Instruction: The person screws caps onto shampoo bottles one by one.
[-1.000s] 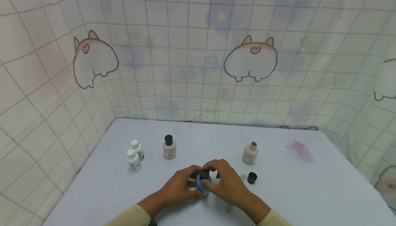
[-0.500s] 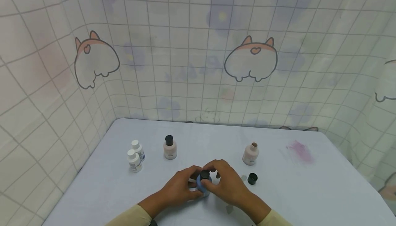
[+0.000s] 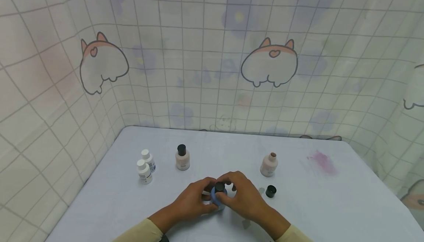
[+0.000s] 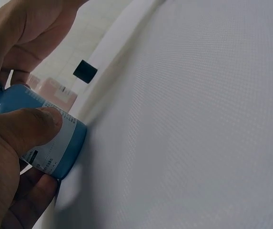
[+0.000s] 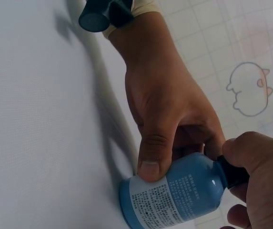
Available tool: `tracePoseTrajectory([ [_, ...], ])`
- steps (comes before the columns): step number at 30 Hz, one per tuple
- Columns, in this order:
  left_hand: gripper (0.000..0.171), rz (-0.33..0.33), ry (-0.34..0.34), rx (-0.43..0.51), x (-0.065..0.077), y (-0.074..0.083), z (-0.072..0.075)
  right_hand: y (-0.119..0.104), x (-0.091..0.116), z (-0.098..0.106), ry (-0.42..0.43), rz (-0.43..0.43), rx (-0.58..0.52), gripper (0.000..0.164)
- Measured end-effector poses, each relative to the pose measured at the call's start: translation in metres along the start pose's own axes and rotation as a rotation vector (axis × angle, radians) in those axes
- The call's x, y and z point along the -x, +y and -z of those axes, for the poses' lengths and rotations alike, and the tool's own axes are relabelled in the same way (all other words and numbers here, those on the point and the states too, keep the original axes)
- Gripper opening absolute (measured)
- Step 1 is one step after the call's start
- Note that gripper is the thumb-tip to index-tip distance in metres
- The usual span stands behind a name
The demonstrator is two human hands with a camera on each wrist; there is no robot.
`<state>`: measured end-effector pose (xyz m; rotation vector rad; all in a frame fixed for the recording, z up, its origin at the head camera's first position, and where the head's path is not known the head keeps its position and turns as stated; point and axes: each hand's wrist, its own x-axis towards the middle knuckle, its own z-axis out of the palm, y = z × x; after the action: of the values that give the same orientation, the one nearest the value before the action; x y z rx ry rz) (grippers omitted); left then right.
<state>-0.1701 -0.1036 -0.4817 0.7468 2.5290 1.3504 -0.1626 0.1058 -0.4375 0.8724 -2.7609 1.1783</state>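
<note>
A blue bottle (image 3: 214,197) with a white printed label stands upright on the table between my hands. Around its body curl the thumb and fingers of my left hand (image 3: 190,199), the thumb lying across the label in the left wrist view. My right hand (image 3: 245,199) pinches the black cap (image 3: 219,187) on the bottle's neck between thumb and fingers. The right wrist view shows the blue bottle (image 5: 174,191) from the side, its cap (image 5: 232,172) partly covered by the right thumb.
To the right, an uncapped pinkish bottle (image 3: 269,165) stands behind a loose black cap (image 3: 271,191). A black-capped pinkish bottle (image 3: 182,159) is farther back, left of centre. Two small white bottles (image 3: 144,174) stand at the left. A pink stain (image 3: 322,162) marks the tabletop.
Both hands keep their hold on the bottle and its cap, with no clear movement. The whole head view has shifted very slightly.
</note>
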Motion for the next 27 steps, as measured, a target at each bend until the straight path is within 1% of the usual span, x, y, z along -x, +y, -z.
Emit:
tracePoseTrajectory([
  [3, 0.063, -0.004, 0.0, 0.011, -0.0001, -0.0003, -0.0008, 0.0004, 0.0004, 0.0004, -0.007, 0.003, 0.02, 0.04],
  [6, 0.065, -0.011, 0.001, 0.026, 0.0003, 0.0001, -0.0009, 0.0017, 0.0019, 0.0005, -0.007, 0.069, 0.018, 0.044],
  [9, 0.065, -0.01, 0.0, 0.031, 0.0006, 0.001, -0.0006, 0.0024, 0.0025, 0.0005, -0.003, 0.12, -0.012, 0.041],
  [11, 0.065, -0.004, 0.0, 0.033, 0.0004, 0.0016, -0.0004, 0.0024, 0.0022, 0.0003, 0.001, 0.112, -0.012, 0.038],
  [15, 0.063, 0.0, -0.001, 0.037, 0.0, 0.0026, -0.0004, 0.0009, 0.0005, 0.0004, 0.004, 0.041, 0.014, 0.032],
  [17, 0.062, -0.004, 0.001, 0.037, 0.0001, 0.0029, -0.0006, 0.0004, 0.0, 0.0003, -0.001, 0.016, 0.025, 0.036],
  [19, 0.061, -0.02, 0.001, 0.031, 0.0002, 0.0031, -0.0004, 0.001, 0.0008, 0.0, -0.006, 0.029, 0.026, 0.042],
  [22, 0.063, -0.021, 0.002, 0.026, 0.0011, 0.0042, 0.0007, 0.0027, 0.0019, -0.0006, -0.009, 0.087, 0.016, 0.047],
  [24, 0.063, -0.016, -0.001, 0.022, 0.0011, 0.0047, 0.0015, 0.0032, 0.0022, -0.0006, -0.003, 0.121, 0.009, 0.046],
  [27, 0.064, -0.01, -0.001, 0.028, 0.001, 0.0049, 0.0018, 0.0025, 0.0015, -0.0006, 0.002, 0.1, 0.002, 0.039],
])
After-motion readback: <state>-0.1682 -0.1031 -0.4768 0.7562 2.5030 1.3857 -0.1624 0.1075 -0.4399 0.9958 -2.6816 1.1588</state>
